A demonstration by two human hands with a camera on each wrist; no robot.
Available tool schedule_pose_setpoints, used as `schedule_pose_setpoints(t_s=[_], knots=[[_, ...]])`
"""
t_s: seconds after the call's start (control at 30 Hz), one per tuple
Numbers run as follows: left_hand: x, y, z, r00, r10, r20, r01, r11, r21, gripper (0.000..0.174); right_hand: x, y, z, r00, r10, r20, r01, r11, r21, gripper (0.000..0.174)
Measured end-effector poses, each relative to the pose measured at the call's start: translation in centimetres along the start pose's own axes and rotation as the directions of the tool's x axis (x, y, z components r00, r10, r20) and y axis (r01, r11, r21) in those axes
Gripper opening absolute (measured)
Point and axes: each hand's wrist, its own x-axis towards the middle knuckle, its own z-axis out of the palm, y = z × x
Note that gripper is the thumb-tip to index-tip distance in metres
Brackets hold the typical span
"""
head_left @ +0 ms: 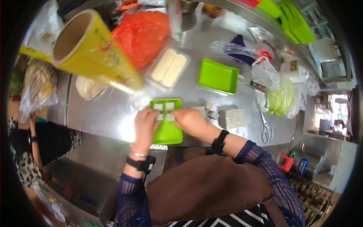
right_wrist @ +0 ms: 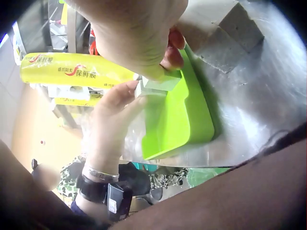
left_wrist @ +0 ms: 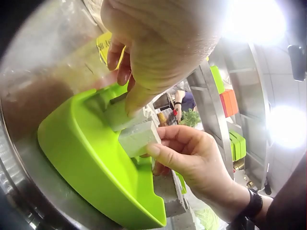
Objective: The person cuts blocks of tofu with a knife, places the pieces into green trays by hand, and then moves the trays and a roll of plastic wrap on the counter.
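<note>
A bright green tray [head_left: 166, 135] lies at the table's front edge, with several pale grey, tofu-like cubes in its far half. At its left side my left hand [head_left: 144, 123] pinches one cube [left_wrist: 121, 115] between thumb and fingers. My right hand [head_left: 192, 122] reaches in from the other side and grips a neighbouring cube [left_wrist: 139, 140] with thumb and fingertips. Both cubes sit close side by side in the left wrist view. Right of the tray are a large grey block [head_left: 231, 118] and smaller cut pieces [head_left: 213, 114].
Behind the tray stand a second green tray [head_left: 218, 90] and a clear container [head_left: 151, 77] with two pale rolls. A tall yellow cling film roll [head_left: 107, 56] and a red bag [head_left: 141, 36] are at left. Scissors [head_left: 267, 132], a knife [head_left: 258, 86] and plastic bags [head_left: 281, 96] lie right.
</note>
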Motion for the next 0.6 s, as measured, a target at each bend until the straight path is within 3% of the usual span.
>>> schedule_pose_setpoints(t_s=[0.13, 0.23, 0.27, 0.43, 0.6], knots=[[-0.1, 1.0, -1.9, 1.000, -0.019, -0.024, 0.020, 1.000, 0.013, 0.043, -1.9, -0.2, -6.3, 0.993, 0.022, -0.114, -0.008, 0.993, 0.117, 0.036], [-0.3, 2.0, -2.9, 0.998, 0.003, -0.061, -0.002, 1.000, 0.007, 0.043, -4.8, 3.5, -10.7, 0.992, 0.080, -0.099, -0.066, 0.989, 0.134, 0.032], [-0.3, 2.6, -3.0, 0.998, 0.023, -0.065, -0.024, 1.000, -0.012, 0.043, -6.0, 4.9, -11.5, 0.997, 0.047, -0.068, -0.043, 0.997, 0.058, 0.034], [1.2, 7.6, -1.2, 0.973, 0.231, -0.023, -0.232, 0.965, -0.122, 0.040, -9.1, 7.6, -11.0, 0.998, 0.003, 0.057, 0.008, 0.979, -0.202, 0.044], [2.0, 11.4, 2.1, 0.959, 0.281, 0.043, -0.272, 0.950, -0.153, 0.038, -8.4, 8.5, -8.3, 0.996, -0.029, 0.086, 0.046, 0.978, -0.205, 0.044]])
